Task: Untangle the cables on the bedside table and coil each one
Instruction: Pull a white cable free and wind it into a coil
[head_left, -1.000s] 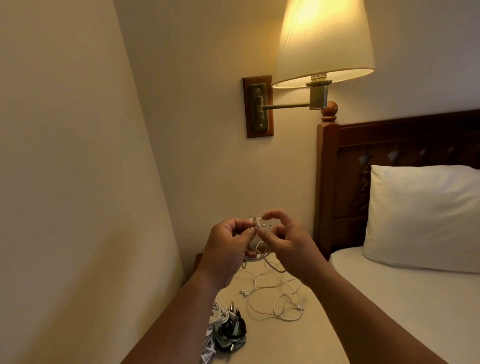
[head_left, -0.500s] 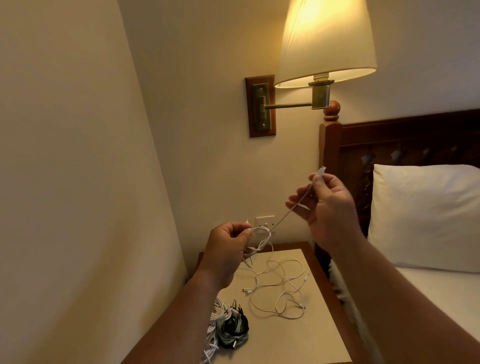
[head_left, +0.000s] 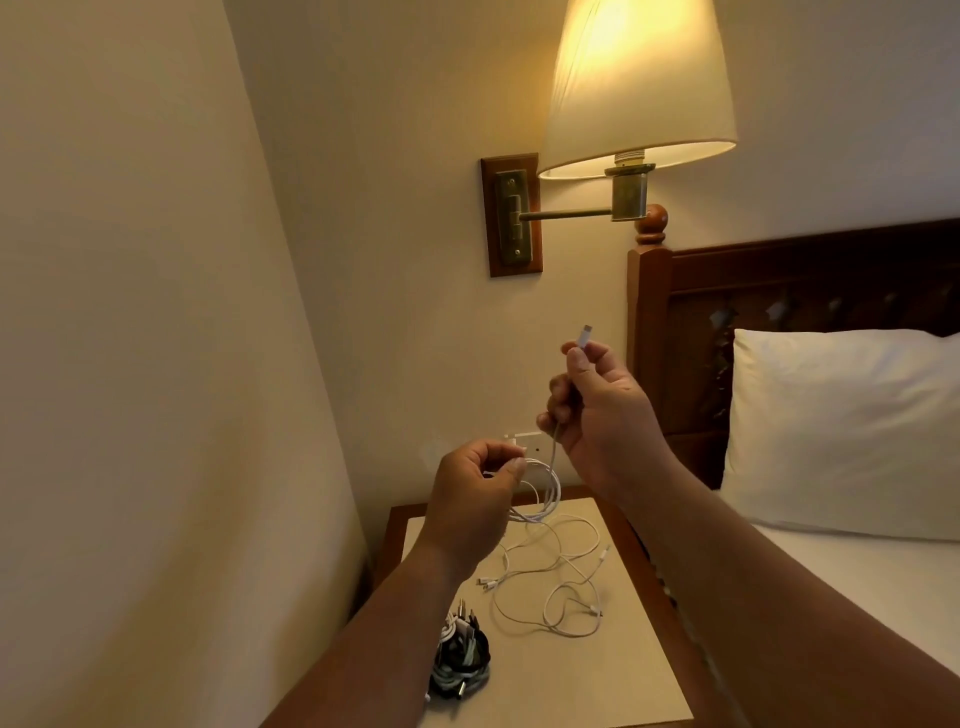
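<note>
Both hands hold one white cable (head_left: 555, 470): right hand (head_left: 602, 410) pinches its plug end up, left hand (head_left: 480, 486) grips loops lower-left, slack trailing to the bedside table (head_left: 639, 675) centre.

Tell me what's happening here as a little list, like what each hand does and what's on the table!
left hand: pinches loops of the white cable
right hand: holds the cable's plug pointing upward
bedside table: loose tangled white loops lie on it
bundle: dark and white cables, near left edge
lamp: lit, on the wall
</note>
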